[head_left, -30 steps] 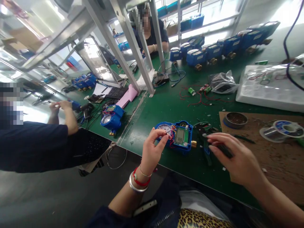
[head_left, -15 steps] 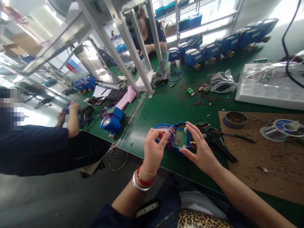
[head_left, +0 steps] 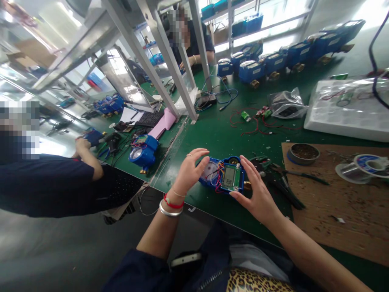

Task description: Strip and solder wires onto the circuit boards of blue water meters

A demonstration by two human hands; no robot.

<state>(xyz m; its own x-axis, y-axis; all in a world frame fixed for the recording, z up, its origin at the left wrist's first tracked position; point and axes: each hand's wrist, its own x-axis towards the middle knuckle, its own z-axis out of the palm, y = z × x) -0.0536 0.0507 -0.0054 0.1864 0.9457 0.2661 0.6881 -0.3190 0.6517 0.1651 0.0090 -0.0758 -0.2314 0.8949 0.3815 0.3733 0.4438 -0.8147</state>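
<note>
On the green bench in front of me lies an opened blue water meter [head_left: 207, 183]. It has a round clear dial at its left end and a green circuit board [head_left: 231, 177] with a grey LCD at its right. Thin red, yellow and dark wires bunch between dial and board. My right hand [head_left: 258, 194] spans the meter's right end, thumb on the near edge and fingers on the far edge. At the dial's left, my left hand [head_left: 190, 170] has its thumb and fingers apart with nothing between them; whether the thumb touches the rim I cannot tell.
Cutters [head_left: 285, 188] lie right of the meter, beside cardboard [head_left: 340, 202] bearing a round tin [head_left: 303, 154] and solder spool [head_left: 369, 164]. Behind are wired green batteries [head_left: 245, 116] and a white foam tray [head_left: 349, 109]. Another meter [head_left: 144, 150] sits left, near a co-worker's arm [head_left: 89, 158].
My left hand has drawn left off the wires, its pinched fingers now spread, uncovering the dial. My right hand stays on the meter. The co-worker's hands at left have shifted around a blue meter.
</note>
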